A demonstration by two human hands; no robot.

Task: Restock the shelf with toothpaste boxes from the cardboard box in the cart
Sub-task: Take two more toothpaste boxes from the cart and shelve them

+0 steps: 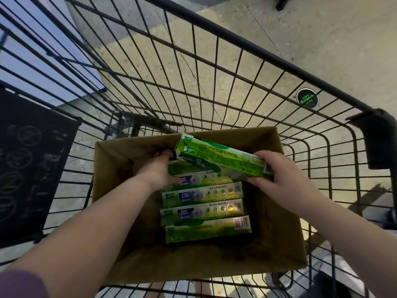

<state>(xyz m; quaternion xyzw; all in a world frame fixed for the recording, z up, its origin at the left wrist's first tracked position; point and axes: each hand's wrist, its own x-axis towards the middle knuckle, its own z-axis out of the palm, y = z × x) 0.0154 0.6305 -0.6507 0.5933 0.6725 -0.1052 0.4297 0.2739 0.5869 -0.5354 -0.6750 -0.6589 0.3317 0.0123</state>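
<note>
An open cardboard box (277, 222) sits in the wire cart (214, 82). Several green toothpaste boxes (202, 209) lie flat in a row inside it. My right hand (277, 175) holds a green toothpaste box (217, 158) by its right end, lifted and tilted above the others. My left hand (159, 171) reaches down into the cardboard box, with its fingers curled at the left end of a toothpaste box (187, 168) at the far end of the row. The shelf is not in view.
The cart's black wire walls surround the cardboard box on all sides. A dark panel with chalk-like marks (28, 168) hangs on the cart's left side. Beige speckled floor shows through the wires, with a round green floor sticker (307, 97) at the right.
</note>
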